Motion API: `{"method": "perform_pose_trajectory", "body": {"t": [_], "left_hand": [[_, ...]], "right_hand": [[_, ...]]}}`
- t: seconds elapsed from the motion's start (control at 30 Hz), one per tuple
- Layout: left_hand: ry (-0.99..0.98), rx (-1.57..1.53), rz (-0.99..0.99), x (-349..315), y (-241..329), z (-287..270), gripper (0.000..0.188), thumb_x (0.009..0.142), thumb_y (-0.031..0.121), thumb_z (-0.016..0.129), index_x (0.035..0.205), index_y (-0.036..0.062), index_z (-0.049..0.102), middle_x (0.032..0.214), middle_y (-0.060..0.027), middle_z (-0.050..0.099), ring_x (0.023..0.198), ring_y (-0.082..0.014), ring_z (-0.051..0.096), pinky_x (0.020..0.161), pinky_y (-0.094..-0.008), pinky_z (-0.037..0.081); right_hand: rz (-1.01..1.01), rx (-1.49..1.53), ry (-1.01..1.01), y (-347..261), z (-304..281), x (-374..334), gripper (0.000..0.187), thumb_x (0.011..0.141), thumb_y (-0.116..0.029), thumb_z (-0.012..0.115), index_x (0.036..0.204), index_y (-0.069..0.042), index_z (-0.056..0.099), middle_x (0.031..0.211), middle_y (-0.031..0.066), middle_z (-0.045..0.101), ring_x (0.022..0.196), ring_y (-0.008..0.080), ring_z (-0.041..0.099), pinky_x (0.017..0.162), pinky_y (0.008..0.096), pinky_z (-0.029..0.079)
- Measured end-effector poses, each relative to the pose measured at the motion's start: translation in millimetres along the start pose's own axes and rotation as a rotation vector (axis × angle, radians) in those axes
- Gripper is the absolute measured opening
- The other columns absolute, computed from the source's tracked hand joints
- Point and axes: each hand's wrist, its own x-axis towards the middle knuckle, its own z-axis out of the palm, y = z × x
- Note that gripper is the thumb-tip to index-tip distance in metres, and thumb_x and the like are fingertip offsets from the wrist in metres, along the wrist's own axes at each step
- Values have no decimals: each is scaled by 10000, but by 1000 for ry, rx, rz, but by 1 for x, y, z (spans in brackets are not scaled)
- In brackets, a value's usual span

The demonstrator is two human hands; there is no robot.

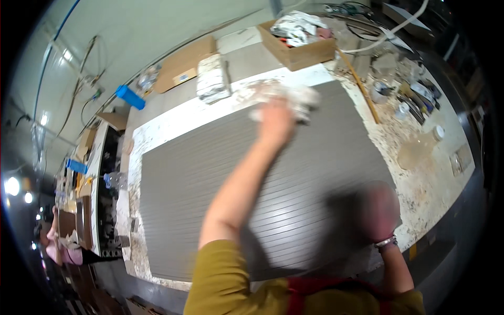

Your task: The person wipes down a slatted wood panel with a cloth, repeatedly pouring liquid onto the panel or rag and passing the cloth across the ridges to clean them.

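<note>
A large grey panel [210, 184] with thin parallel grooves lies flat on the work table. My left arm reaches across it, and my left hand [276, 122] is closed on a crumpled white cloth [303, 100] at the panel's far edge. The cloth partly covers the edge and the stained white table surface behind it. Over the panel's right side is my right hand [381, 210], smeared by motion, with a band at its wrist. Its fingers cannot be made out, nor whether it touches the panel.
Behind the panel stand a folded white bundle [212, 79], a cardboard box [307, 55] holding rags, and a blue bottle [130, 97]. At right lie a wooden stick [359, 86], a clear plastic bottle [418, 149] and several tools [415, 102]. Another person [65, 254] is at far left.
</note>
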Motion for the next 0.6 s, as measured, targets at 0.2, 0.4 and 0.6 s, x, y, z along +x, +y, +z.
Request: {"method": "perform_pose_trajectory", "body": {"t": [0.2,0.4,0.6], "left_hand": [[-87,-19,-27,-43,-33,49,467,939,298,450,1363,104,472,1460,-164,364,1329,-356,363,1075,-482,313],[382,194,-485,-128,-278,-22,288,889,154,435,966,-54,620,958,-244,629,898,-408,597,834,-489,466],[-126,-209,153,-76,20,-33,356,822,209,565,1115,11,605,1222,-181,542,1139,-324,501,963,-491,416]], "right_hand": [[-44,41,14,-8,-7,-2,586,786,-252,652,1320,-76,487,1353,203,452,1289,400,363,1086,509,234],[-54,54,22,-16,-8,3,579,794,-254,645,1323,-82,486,1347,210,456,1279,404,371,1082,503,245],[-82,-6,62,-2,0,-3,542,838,-303,601,1322,-86,490,1354,209,452,1275,394,388,1074,490,269]]}}
